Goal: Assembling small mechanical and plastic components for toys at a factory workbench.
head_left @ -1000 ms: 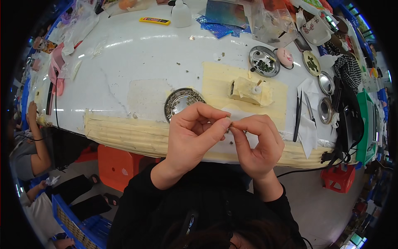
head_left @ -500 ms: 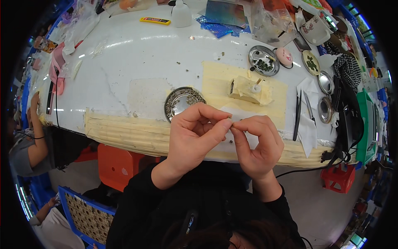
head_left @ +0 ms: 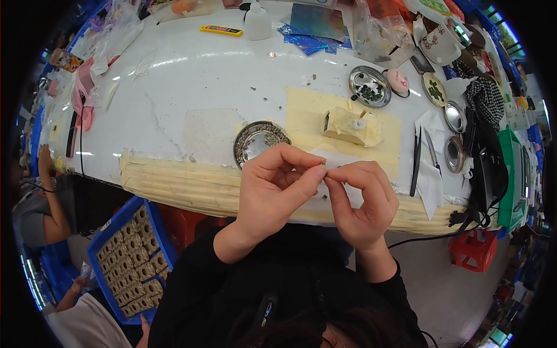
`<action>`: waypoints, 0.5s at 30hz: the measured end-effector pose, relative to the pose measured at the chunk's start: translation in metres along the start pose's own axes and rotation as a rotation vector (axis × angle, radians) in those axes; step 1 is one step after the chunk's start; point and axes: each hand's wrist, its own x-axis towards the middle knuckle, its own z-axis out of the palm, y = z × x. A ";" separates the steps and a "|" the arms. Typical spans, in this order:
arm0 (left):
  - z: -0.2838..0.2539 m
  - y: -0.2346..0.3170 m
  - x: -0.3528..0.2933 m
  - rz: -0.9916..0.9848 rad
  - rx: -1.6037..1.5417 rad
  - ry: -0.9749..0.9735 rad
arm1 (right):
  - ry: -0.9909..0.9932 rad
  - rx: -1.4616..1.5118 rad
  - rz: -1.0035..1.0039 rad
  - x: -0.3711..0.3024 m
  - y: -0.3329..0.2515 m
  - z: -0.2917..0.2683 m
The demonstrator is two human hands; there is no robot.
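Fingertip to fingertip, my left hand (head_left: 275, 188) and my right hand (head_left: 364, 200) meet above the table's near edge. Between the pinched thumbs and forefingers is a tiny brownish piece (head_left: 324, 165), too small to name and mostly covered by the fingers. A round metal dish (head_left: 239, 152) with small greyish bits lies just beyond my left hand. Past my right hand, a small block wrapped in cream tape (head_left: 343, 129), with a short peg standing on top, rests on a cream paper sheet (head_left: 301, 104).
To the right lie black tweezers (head_left: 416, 162) and a slim metal tool (head_left: 433, 152) on white tissue. Farther back are a metal dish of dark green pieces (head_left: 354, 78), a white bottle (head_left: 256, 23) and a yellow box (head_left: 221, 31). A co-worker holds a blue crate (head_left: 98, 269) at lower left.
The blue crate at lower left has swung up and inward, now covering much of the orange stool, with a co-worker's hand at its edge. My hands stay nearly still, still pinching.
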 end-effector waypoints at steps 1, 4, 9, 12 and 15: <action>0.000 0.000 0.000 0.002 0.000 -0.002 | -0.005 -0.003 -0.007 0.000 0.000 -0.001; 0.000 0.002 0.000 0.001 0.002 -0.007 | -0.039 -0.029 -0.018 0.001 -0.002 -0.004; -0.008 0.009 0.005 0.048 0.039 0.015 | -0.175 -0.161 -0.082 0.037 -0.020 -0.038; -0.018 0.012 0.008 0.079 0.041 0.044 | -0.269 -0.319 -0.268 0.085 -0.012 -0.046; -0.026 0.009 0.014 0.093 0.003 0.014 | -0.466 -0.554 -0.335 0.140 0.015 -0.027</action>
